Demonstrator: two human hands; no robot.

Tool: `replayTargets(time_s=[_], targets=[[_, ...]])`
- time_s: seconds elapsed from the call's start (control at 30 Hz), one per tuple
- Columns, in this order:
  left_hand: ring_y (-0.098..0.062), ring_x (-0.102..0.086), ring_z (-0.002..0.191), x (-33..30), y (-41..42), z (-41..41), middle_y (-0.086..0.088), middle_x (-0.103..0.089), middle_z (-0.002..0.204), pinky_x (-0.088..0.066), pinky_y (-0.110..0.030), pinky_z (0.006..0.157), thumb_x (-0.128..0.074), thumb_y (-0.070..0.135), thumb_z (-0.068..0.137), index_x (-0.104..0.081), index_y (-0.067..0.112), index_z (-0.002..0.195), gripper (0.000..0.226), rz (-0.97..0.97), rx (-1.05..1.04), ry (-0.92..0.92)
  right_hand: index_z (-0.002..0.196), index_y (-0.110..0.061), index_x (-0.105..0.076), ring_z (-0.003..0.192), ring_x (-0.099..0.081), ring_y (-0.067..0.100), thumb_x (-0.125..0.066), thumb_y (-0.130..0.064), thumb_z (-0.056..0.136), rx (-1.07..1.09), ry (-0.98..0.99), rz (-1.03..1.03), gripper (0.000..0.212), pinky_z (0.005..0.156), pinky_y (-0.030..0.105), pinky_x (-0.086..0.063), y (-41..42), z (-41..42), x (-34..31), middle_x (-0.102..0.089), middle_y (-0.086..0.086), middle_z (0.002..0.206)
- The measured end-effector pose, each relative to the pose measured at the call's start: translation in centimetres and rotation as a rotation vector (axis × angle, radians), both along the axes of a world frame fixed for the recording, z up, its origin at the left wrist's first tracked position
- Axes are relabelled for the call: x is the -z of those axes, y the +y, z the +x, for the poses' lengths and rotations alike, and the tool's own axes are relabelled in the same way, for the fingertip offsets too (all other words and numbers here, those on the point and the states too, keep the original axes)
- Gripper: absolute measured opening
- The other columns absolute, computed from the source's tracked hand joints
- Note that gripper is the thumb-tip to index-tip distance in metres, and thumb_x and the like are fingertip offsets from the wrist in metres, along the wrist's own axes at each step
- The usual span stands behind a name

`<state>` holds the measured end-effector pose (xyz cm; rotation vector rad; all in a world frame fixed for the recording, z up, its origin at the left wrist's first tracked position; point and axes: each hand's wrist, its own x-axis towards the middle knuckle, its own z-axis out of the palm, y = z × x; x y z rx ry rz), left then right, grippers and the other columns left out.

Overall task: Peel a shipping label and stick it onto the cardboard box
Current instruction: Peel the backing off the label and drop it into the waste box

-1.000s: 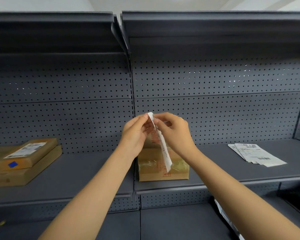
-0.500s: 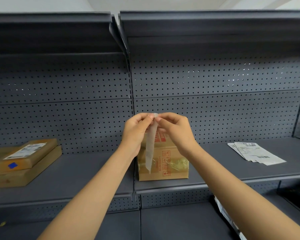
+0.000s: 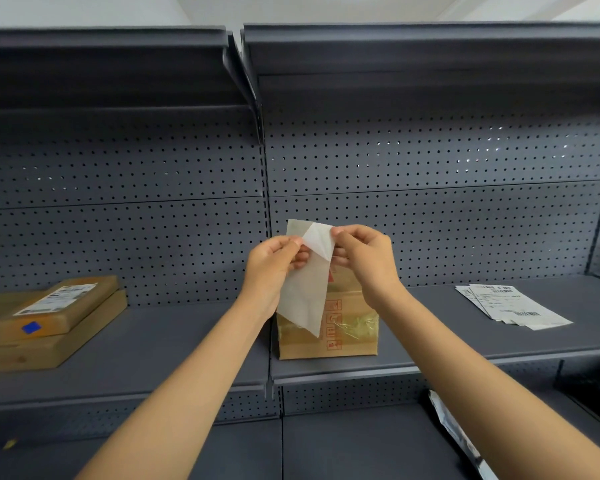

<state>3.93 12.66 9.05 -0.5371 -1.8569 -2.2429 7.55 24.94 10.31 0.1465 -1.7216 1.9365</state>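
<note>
Shelving of dark grey metal with a pegboard back carries the cardboard box at its middle, two flat parcels stacked at far left and a stack of printed label sheets at far right. Just in front of and above the box, both hands grip one shipping label between them — the left hand pinches its left edge, the right hand pinches a white corner folded away from the sheet at top right. Its lower point hangs loose over the box's front face.
</note>
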Motion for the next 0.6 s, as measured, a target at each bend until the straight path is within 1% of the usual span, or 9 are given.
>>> replayTargets(time_s=[0.1,0.13,0.23,0.27,0.4,0.5,0.6], targets=[[-0.012,-0.060,0.069,0.0,-0.3,0.1,-0.005,-0.062,0.075,-0.054,-0.020,0.068,-0.051,0.008,0.089,-0.062,0.008,0.077,0.016,0.083,0.028,-0.041,0.072,-0.013,-0.062,0.069,-0.063,0.018,-0.054,-0.012,0.088,0.037,-0.010,0.001,0.017,0.071,0.030,-0.056,0.6,-0.2,0.1,-0.066,0.004,0.076],[-0.013,-0.060,0.069,0.0,-0.4,0.1,-0.006,-0.061,0.075,-0.055,-0.019,0.066,-0.051,0.007,0.089,-0.061,0.008,0.078,0.015,0.109,0.035,-0.050,0.073,-0.013,-0.062,0.069,-0.063,0.017,-0.055,-0.013,0.088,0.047,-0.006,0.006,0.017,0.071,0.029,-0.056,0.8,-0.3,0.2,-0.066,0.003,0.076],[-0.013,-0.059,0.069,0.1,-0.9,0.0,-0.006,-0.060,0.075,-0.055,-0.019,0.066,-0.050,0.006,0.089,-0.060,0.007,0.078,0.015,0.153,0.027,-0.066,0.073,-0.014,-0.062,0.065,-0.062,0.012,-0.054,-0.014,0.089,0.083,0.013,0.025,0.017,0.060,0.018,-0.055,1.5,-0.4,0.2,-0.066,0.000,0.073],[-0.013,-0.059,0.069,0.2,-1.0,0.0,-0.006,-0.060,0.075,-0.055,-0.019,0.066,-0.050,0.006,0.089,-0.060,0.007,0.078,0.016,0.162,0.021,-0.072,0.073,-0.015,-0.062,0.065,-0.062,0.012,-0.054,-0.014,0.089,0.098,0.013,0.032,0.017,0.058,0.016,-0.054,1.7,-0.5,0.3,-0.066,0.000,0.073],[-0.013,-0.057,0.068,0.4,-1.6,-0.2,-0.006,-0.058,0.075,-0.054,-0.018,0.064,-0.049,0.005,0.090,-0.060,0.007,0.078,0.016,0.185,0.005,-0.089,0.073,-0.016,-0.062,0.064,-0.062,0.013,-0.054,-0.013,0.089,0.135,0.005,0.031,0.018,0.065,0.022,-0.054,2.7,-0.7,0.4,-0.065,-0.001,0.071],[-0.013,-0.056,0.068,0.5,-2.0,-0.3,-0.006,-0.057,0.073,-0.053,-0.021,0.067,-0.049,0.004,0.089,-0.059,0.008,0.077,0.017,0.194,-0.021,-0.100,0.073,-0.015,-0.061,0.061,-0.061,0.011,-0.053,-0.013,0.089,0.157,0.011,0.035,0.018,0.059,0.017,-0.053,3.4,-0.7,0.5,-0.064,0.000,0.071],[-0.014,-0.056,0.068,0.6,-2.4,-0.5,-0.006,-0.057,0.073,-0.052,-0.024,0.071,-0.048,0.003,0.089,-0.059,0.007,0.076,0.018,0.204,-0.035,-0.100,0.074,-0.015,-0.061,0.062,-0.062,0.011,-0.052,-0.013,0.090,0.182,0.010,0.039,0.018,0.058,0.016,-0.054,4.3,-0.7,0.4,-0.064,0.001,0.071]])
